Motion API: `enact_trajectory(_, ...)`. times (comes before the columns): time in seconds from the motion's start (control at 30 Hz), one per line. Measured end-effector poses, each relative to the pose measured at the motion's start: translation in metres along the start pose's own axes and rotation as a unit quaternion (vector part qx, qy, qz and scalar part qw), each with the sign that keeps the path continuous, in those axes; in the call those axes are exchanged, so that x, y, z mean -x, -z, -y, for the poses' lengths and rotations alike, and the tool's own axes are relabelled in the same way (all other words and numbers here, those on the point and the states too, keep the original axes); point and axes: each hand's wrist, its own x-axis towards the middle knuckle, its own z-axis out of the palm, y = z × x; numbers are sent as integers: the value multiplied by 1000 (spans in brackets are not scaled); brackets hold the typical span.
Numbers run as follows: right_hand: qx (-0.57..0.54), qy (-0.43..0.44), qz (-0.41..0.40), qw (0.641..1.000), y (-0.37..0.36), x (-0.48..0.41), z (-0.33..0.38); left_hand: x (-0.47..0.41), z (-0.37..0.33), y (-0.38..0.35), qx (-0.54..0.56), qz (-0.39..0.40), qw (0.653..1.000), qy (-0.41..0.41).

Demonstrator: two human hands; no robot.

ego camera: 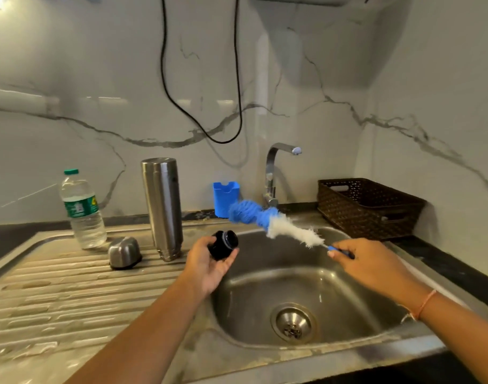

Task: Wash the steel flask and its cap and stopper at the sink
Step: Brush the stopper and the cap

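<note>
Hands (207, 268) (373, 267) round stopper (223, 244) and brush (276, 223)

Soft, even indoor light, with glare burning the upper left corner. Pale reflections streak the glossy marble wall (98, 79) and the steel flask (162, 206); the bottle brush (265, 220) smears with motion, and straight lines bow toward the edges.

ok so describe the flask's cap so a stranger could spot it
Start at the ribbed drainboard left of the sink basin. In front of the plastic water bottle and the tall steel flask sits the steel cap, dome up. It is the only short, rounded metal piece; both neighbours stand tall.
</note>
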Motion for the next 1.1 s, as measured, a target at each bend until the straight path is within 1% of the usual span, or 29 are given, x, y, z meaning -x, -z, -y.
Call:
enact_trajectory(0.07,4,-5,-8,1000,2,8,-8,-7,14,-14,49,-13,998,23)
enact_trajectory(0.17,20,-14,-11,1000,5,18,-18,-12,29,-16,94,-7,995,36)
enact_trajectory(0.33,48,-6,-1,999,-1,25,-20,-15,24,-3,85,13,996,29)
enact_trajectory(0.43,40,5,-4,999,-6,22,-10,-13,22,-1,27,14,1000,-8)
enact_trajectory(0.57,65,58,19,996,-11,20,-1,-15,23,1,-24,40,997,-63)
enact_trajectory(0.8,-25,34,65,997,-7,12,-14,-18,29,2,-153,73,979,-113)
enact_trajectory(0.87,-42,37,76,996,-7,13,-12,-17,31,4,-199,93,969,-112)
enact_trajectory(0.93,-57,46,79,994,-10,12,-7,-17,33,5,-231,107,963,-92)
enact_trajectory(1.0,-72,54,78,993,-12,10,-4,-17,33,4,-236,100,964,-77)
enact_trajectory(1.1,-87,44,80,992,-14,8,-11,-18,27,6,-212,77,971,-78)
